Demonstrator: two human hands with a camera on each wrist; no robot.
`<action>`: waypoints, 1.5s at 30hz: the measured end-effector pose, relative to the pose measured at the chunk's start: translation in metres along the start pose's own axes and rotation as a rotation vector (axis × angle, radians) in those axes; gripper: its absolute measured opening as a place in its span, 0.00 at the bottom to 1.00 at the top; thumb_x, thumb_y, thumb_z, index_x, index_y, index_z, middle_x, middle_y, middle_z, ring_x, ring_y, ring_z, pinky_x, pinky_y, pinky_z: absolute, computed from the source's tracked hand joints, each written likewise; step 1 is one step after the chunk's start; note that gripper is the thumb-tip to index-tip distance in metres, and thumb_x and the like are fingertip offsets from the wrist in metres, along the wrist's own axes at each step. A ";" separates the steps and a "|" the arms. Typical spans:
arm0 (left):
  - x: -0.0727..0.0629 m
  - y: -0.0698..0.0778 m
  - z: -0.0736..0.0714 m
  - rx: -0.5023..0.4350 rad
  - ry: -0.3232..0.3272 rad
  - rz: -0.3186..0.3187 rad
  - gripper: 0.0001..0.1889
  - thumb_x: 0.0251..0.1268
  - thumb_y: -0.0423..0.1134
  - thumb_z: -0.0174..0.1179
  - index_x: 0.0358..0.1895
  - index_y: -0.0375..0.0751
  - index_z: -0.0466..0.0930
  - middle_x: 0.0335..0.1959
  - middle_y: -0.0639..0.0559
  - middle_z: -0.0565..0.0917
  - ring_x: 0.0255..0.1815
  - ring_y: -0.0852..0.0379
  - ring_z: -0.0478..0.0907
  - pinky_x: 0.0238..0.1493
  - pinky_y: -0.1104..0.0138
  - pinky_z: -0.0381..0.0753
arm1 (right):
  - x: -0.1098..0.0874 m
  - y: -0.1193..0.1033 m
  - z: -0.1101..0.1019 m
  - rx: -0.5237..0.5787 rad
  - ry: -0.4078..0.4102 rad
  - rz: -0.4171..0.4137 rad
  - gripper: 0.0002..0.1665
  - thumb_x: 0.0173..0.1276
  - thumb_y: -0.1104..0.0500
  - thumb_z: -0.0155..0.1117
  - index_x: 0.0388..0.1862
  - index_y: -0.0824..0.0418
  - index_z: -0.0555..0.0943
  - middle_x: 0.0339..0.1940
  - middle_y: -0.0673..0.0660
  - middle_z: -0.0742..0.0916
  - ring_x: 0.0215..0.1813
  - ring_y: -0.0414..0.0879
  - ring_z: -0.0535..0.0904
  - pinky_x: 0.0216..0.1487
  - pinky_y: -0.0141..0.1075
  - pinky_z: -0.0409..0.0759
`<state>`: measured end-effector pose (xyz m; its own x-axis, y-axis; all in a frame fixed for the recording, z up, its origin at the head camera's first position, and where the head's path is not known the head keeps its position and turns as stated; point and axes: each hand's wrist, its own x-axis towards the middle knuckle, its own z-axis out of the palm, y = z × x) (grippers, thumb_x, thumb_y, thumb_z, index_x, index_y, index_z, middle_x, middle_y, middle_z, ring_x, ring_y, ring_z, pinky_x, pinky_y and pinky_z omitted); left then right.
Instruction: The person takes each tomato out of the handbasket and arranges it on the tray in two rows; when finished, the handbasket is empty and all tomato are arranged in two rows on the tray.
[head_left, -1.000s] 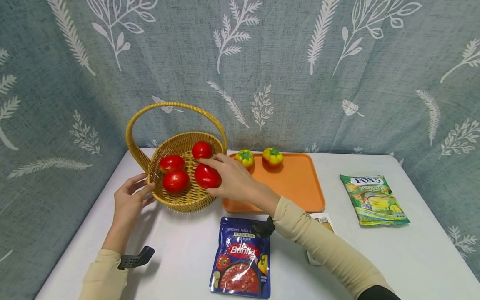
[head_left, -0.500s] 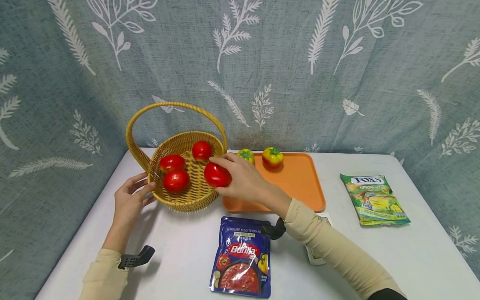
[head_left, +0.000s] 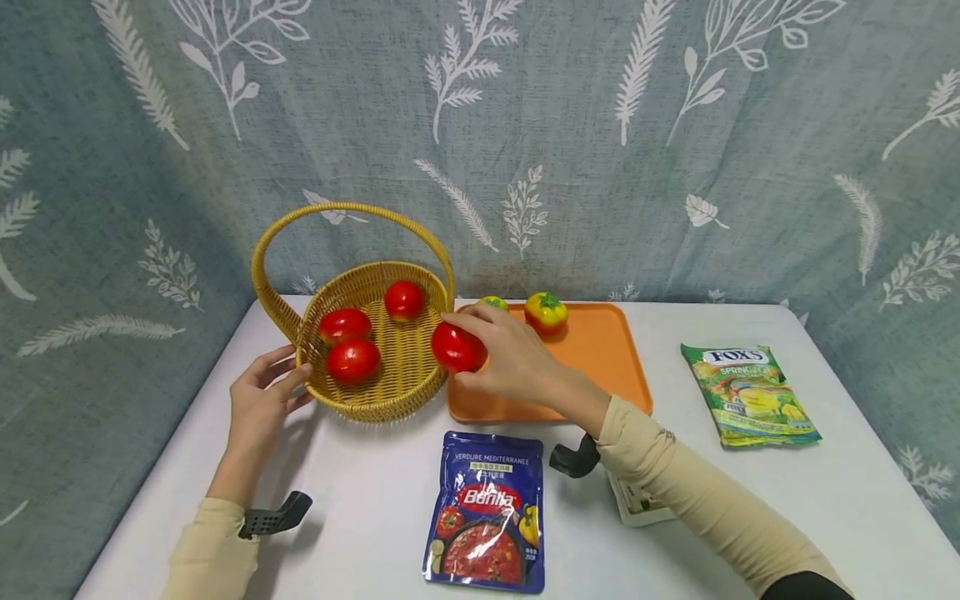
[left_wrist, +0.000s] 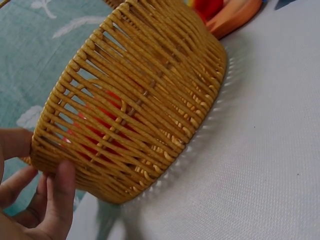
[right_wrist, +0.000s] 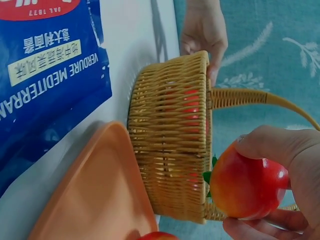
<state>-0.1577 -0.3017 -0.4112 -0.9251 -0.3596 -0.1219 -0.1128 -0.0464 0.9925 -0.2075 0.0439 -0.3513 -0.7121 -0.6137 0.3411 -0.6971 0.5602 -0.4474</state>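
My right hand [head_left: 517, 354] grips a glossy red tomato [head_left: 457, 347] above the gap between the wicker basket and the orange tray. In the right wrist view this tomato [right_wrist: 247, 182] shows a yellow-orange side and green leaves facing the basket. The left hand [head_left: 258, 400] holds the basket's left side at the rim, with the thumb [left_wrist: 62, 185] against the outer weave. Inside the yellow-brown basket [head_left: 382, 408], which has a tall arched handle, lie three more red tomatoes. On the orange tray [head_left: 600, 367], one yellow-and-red tomato [head_left: 546, 312] shows fully; another is mostly behind my right hand.
A blue sauce pouch [head_left: 487, 512] lies in front of the tray. A green candy bag [head_left: 750, 396] is at the right. My right forearm partly covers a pale packet [head_left: 637, 504]. A patterned curtain [head_left: 570, 167] hangs along the table's back edge.
My right hand has lifted the tomato out of the basket and carried it right, over the rim toward the tray. The left hand stays on the basket.
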 end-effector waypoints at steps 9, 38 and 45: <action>0.001 -0.001 0.001 0.017 0.007 0.005 0.25 0.67 0.36 0.66 0.65 0.39 0.72 0.51 0.50 0.74 0.41 0.61 0.82 0.35 0.68 0.87 | -0.014 0.013 -0.008 -0.048 0.022 0.017 0.41 0.55 0.52 0.79 0.69 0.52 0.76 0.60 0.58 0.80 0.58 0.52 0.76 0.52 0.45 0.84; 0.000 -0.001 0.001 0.001 -0.009 0.006 0.25 0.67 0.37 0.67 0.65 0.40 0.72 0.51 0.50 0.74 0.40 0.60 0.84 0.36 0.66 0.87 | -0.044 0.045 -0.027 -0.078 0.085 0.054 0.42 0.51 0.54 0.82 0.67 0.58 0.77 0.56 0.59 0.80 0.52 0.54 0.79 0.51 0.48 0.84; -0.001 0.000 0.001 0.002 -0.003 0.011 0.24 0.67 0.35 0.66 0.65 0.39 0.72 0.51 0.50 0.74 0.39 0.60 0.85 0.38 0.64 0.87 | -0.049 0.052 -0.033 -0.065 0.086 0.088 0.42 0.52 0.58 0.80 0.67 0.59 0.77 0.57 0.60 0.79 0.53 0.56 0.79 0.53 0.49 0.84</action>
<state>-0.1574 -0.3004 -0.4112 -0.9274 -0.3572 -0.1110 -0.1034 -0.0404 0.9938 -0.2116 0.1211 -0.3638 -0.7734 -0.5120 0.3738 -0.6335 0.6465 -0.4251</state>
